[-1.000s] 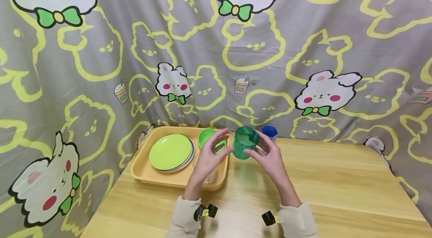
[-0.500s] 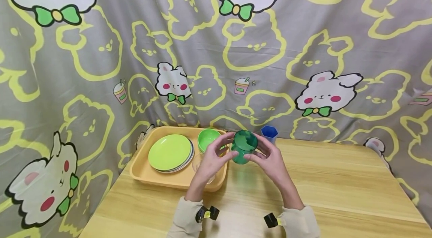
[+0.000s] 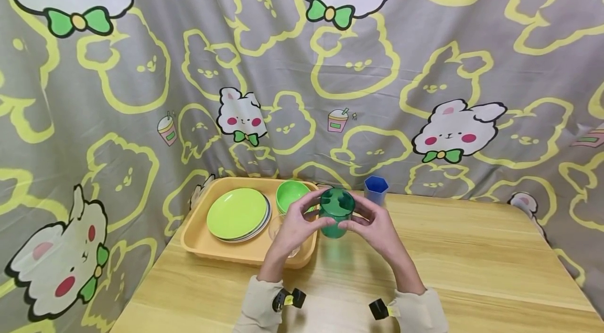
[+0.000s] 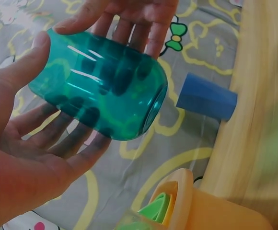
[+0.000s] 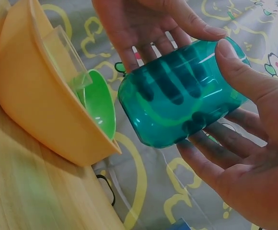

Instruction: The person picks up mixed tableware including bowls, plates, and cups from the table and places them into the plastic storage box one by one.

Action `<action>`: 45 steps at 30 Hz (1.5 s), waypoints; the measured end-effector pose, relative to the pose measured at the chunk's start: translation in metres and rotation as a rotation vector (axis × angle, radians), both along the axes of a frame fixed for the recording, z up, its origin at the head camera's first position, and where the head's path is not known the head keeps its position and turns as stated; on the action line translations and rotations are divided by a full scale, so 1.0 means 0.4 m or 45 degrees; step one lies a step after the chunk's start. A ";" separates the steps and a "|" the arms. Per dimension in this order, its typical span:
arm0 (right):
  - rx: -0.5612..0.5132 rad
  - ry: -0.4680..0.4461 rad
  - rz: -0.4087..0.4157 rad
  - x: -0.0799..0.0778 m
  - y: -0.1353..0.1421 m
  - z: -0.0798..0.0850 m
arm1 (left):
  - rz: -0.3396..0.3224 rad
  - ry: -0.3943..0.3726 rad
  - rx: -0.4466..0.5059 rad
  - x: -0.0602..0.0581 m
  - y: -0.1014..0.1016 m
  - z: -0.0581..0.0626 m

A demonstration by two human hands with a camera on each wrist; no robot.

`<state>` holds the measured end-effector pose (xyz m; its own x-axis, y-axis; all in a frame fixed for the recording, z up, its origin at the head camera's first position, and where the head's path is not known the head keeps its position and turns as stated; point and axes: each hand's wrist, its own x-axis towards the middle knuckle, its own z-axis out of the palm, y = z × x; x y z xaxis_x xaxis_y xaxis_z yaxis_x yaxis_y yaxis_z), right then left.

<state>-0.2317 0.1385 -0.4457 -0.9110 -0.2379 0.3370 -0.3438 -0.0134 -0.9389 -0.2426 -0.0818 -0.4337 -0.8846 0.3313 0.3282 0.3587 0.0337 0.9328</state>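
A translucent green cup [image 3: 336, 225] is held upright between both hands, above the wooden table. My left hand [image 3: 299, 220] grips its left side, the thumb on the near face and the fingers behind. From the right, my right hand [image 3: 376, 223] grips it in the same way, the two thumb tips close together. In the left wrist view, the cup [image 4: 100, 86] shows fingers through its wall, and its base stands apart from the table. The right wrist view shows nothing else inside the cup [image 5: 177, 96].
Left of the hands stands an orange tray [image 3: 195, 246] with stacked plates [image 3: 237, 212], a green bowl [image 3: 289, 194] and a clear cup [image 3: 277, 225], partly hidden by the left hand. A blue hexagonal cup [image 3: 376, 189] stands behind the right hand, near a patterned curtain [image 3: 283, 76].
The left hand, at first beside the cup, has closed on its left side. The cup has come slightly nearer and leftward, with both hands on it.
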 end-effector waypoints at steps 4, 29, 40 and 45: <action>0.002 0.002 0.016 0.000 0.003 -0.003 | -0.004 -0.009 -0.026 0.001 -0.002 0.004; 0.061 0.077 -0.043 -0.011 -0.004 -0.001 | 0.076 0.013 -0.018 0.009 -0.073 0.043; 0.271 0.234 -0.224 -0.025 0.015 -0.030 | 0.144 0.028 -0.039 0.008 -0.144 0.062; 0.385 0.324 -0.328 -0.041 0.042 -0.045 | 0.226 -0.004 -0.135 0.015 -0.178 0.063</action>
